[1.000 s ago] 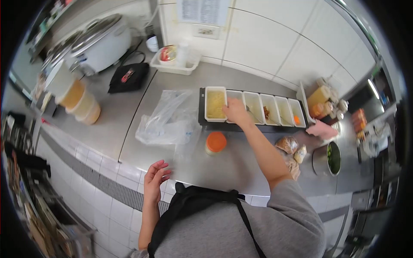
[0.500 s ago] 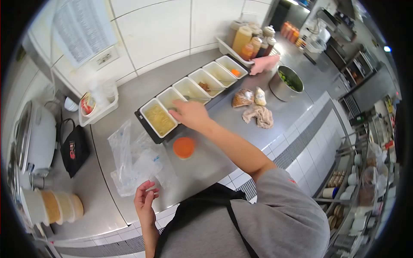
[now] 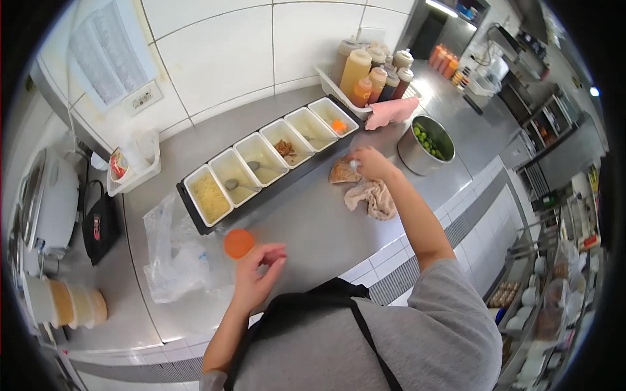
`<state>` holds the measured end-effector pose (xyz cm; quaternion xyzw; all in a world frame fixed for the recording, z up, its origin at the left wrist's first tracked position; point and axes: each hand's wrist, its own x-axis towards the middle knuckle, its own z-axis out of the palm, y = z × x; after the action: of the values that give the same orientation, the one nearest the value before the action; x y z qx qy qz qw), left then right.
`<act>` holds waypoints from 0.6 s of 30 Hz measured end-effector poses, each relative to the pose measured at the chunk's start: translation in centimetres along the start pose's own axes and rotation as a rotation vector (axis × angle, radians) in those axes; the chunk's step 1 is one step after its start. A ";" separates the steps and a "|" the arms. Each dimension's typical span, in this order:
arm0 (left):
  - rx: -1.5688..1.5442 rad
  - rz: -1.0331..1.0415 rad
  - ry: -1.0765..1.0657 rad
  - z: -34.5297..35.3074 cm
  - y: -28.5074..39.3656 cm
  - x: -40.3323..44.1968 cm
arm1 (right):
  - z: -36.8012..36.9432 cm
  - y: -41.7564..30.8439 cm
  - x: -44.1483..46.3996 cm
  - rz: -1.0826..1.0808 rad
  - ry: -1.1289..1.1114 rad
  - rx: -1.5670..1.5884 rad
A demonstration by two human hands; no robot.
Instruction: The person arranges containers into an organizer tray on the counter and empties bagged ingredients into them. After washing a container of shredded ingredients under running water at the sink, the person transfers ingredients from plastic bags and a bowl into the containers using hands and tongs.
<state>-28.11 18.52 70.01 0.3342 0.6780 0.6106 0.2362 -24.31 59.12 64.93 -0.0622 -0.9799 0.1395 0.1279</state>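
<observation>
**Right hand at the small bags, grip not confirmed**

Right hand point(image 3: 373, 163) is down at the brown-filled bag point(image 3: 342, 173), fingers bent over a small whitish packet point(image 3: 354, 165). Can't tell if they're clamped or only touching; the hand blocks the view. Both sit on the tabletop point(image 3: 306, 241), between the black tray point(image 3: 193, 210) and the crumpled cloth point(image 3: 372, 197), steel pot point(image 3: 412, 159) just beyond.

Left hand point(image 3: 255, 274): thumb and fingers apart, nothing held, just beside the orange-lidded jar point(image 3: 239, 244). Contact unclear, the hand overlaps the lid's edge in view.

Risks, my read:
- Packet looks thin and slick; a pinch on loose film could slip or tear it.
- Brown-filled bag is close enough to get dragged if the fingers catch both.
- Cloth lies under the wrist, could snag and shift.
- A careless left-hand swing could knock the jar, or sweep the clear plastic bag point(image 3: 173, 260).
</observation>
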 end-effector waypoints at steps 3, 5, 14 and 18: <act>0.094 0.033 -0.021 5.4 -0.7 4.2 | -0.8 0.3 0.1 -0.158 -0.115 -0.037; 0.226 0.099 0.045 8.9 -0.5 6.6 | -2.5 -1.6 -1.0 -0.151 -0.105 0.169; 0.498 -0.058 0.355 14.3 -2.4 10.0 | -3.0 -7.4 -1.7 -0.185 -0.134 0.754; 0.430 -0.117 0.429 14.1 -3.0 9.0 | -0.4 -6.8 -1.5 0.011 -0.377 1.016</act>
<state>-24.27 34.53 65.86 0.2006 0.8440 0.4952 0.0464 -23.33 52.48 66.96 0.0285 -0.7947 0.6053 -0.0367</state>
